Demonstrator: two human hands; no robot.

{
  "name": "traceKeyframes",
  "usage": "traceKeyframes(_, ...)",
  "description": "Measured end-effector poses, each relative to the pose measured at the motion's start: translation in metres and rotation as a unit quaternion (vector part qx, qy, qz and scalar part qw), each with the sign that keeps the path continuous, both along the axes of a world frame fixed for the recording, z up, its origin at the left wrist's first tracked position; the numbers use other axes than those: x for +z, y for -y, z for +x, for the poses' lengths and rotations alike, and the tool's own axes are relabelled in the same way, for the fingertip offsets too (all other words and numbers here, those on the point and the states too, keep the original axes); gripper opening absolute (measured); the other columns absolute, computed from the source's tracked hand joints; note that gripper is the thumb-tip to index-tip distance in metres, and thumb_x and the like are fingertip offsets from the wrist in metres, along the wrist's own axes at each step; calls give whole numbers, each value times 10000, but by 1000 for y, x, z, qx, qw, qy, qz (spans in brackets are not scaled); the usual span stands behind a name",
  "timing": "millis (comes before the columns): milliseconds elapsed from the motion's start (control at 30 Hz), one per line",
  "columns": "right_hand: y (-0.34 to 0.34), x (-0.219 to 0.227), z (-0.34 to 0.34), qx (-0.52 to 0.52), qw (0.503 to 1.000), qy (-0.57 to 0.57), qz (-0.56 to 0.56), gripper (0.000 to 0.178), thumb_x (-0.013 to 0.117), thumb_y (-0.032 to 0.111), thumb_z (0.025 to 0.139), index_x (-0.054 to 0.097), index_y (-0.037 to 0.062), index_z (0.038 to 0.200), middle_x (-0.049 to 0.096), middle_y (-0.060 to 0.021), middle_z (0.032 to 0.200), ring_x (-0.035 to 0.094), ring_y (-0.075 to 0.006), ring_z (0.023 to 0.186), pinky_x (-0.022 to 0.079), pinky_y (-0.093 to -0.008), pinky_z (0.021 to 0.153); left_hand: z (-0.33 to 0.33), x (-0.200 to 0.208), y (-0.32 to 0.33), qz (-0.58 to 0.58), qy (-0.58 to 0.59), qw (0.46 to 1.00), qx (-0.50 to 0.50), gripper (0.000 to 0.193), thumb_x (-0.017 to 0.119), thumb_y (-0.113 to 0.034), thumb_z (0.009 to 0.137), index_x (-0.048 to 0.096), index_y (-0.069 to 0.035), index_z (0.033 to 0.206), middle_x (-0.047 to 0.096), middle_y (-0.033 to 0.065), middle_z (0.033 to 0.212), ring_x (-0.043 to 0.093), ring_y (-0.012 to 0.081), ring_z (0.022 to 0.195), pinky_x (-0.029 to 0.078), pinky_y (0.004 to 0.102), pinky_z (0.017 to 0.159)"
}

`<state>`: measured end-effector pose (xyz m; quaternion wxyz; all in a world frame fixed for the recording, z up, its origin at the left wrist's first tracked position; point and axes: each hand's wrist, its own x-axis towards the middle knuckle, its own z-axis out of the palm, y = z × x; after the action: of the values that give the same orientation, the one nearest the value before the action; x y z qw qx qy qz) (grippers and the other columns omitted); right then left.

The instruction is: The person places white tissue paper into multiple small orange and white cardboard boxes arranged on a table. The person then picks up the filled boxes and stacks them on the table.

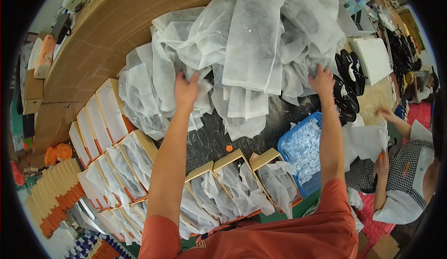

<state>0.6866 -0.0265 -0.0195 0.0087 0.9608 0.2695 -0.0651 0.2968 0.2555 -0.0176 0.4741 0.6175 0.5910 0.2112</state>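
A large heap of white see-through fabric bags point(253, 40) covers the far part of the dark marbled table point(209, 140), with dark shapes showing dimly through some of them. At the heap's left front, my left hand point(186, 90) reaches among the bags, thumb and fingers apart. My right hand point(322, 81) is at the heap's right edge, its fingers spread against the bags. Just right of it lie several glossy black shoes point(347, 84). Neither hand visibly grips anything.
Open shoe boxes point(235, 184) holding white bags line the near edge; empty boxes point(109, 112) stand left. A blue basket point(280, 143) of small clear packets sits under my right forearm. At right, a co-worker in a checked apron point(404, 170) handles a white bag point(365, 140). Cardboard point(125, 21) walls the back.
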Motion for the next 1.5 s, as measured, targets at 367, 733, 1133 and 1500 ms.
traceKeyframes(367, 35, 22, -262, -322, 540, -482, 610, 356, 558, 113, 930, 542, 14, 1271, 673, -146, 1142, 666, -282, 1049, 551, -417, 909, -228, 119, 163, -412, 277, 863, 89, 465, 679, -178, 946, 512, 26, 1329, 661, 111, 1211, 673, 219, 1037, 558, 364, 907)
traceKeyframes(733, 46, 149, -622, -171, 515, -759, 360, 562, 552, 338, 971, 462, 25, 1428, 564, -165, 1376, 604, -290, 1194, 507, -392, 999, -526, 125, 248, -382, 454, 777, 211, 738, 515, -623, 949, 459, -90, 1456, 580, 73, 1373, 567, 228, 1241, 437, 388, 1072)
traceKeyframes(1133, -251, 114, -992, 412, 721, -497, 252, 636, 529, 393, 993, 430, -79, 1408, 519, -304, 1382, 531, -422, 1254, 398, -414, 1087, -815, 139, -6, -94, -137, 977, 131, 771, 451, -552, 984, 348, 16, 1495, 395, 271, 1511, 361, 365, 1425, 262, 381, 1186)
traceKeyframes(1500, -101, 119, -725, 162, 805, -488, 296, 430, 725, 132, 831, 596, 39, 1230, 632, -164, 1192, 632, -322, 1116, 518, -395, 873, -847, -56, -12, 190, -272, 935, 128, 553, 569, -247, 972, 423, 35, 1424, 389, 310, 1472, 381, 452, 1367, 305, 492, 1135)
